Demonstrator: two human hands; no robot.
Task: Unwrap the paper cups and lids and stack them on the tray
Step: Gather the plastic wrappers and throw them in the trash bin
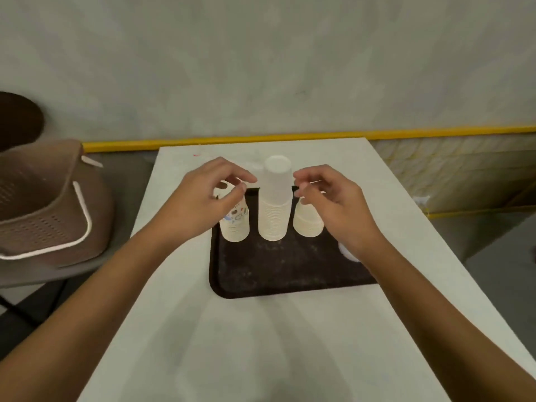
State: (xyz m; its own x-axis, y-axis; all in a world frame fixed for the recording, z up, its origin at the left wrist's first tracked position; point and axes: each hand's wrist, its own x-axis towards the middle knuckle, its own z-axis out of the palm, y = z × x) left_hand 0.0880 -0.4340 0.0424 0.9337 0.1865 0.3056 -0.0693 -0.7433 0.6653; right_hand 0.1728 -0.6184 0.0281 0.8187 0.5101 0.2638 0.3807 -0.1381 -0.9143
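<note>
from my feed i see both hands up over the far end of the dark tray [275, 274], which sits on the white table [261, 343]. three stacks of upside-down paper cups stand in a row along the tray's far side. the middle stack [275, 210] is the tallest, plain white, and its top part looks hazy. the left stack [236, 227] is shorter with a printed pattern. the right stack [308, 224] is the shortest and plain.

left hand [203, 198] hovers over the left stack, fingers curled, thumb and forefinger close together just beside the middle stack. i cannot tell if it pinches anything. right hand [333, 201] hovers over the right stack, fingers curled in toward the thumb, tips near the middle stack. i cannot tell whether it has hold of anything either. neither hand clearly touches the middle stack.

a small white object [346, 252] shows at the tray's right edge, half hidden by the right wrist, too blurred to name. a brown perforated basket [43, 204] with a white rim sits off the table to the left. a yellow strip [261, 138] runs along the wall base behind the table.
</note>
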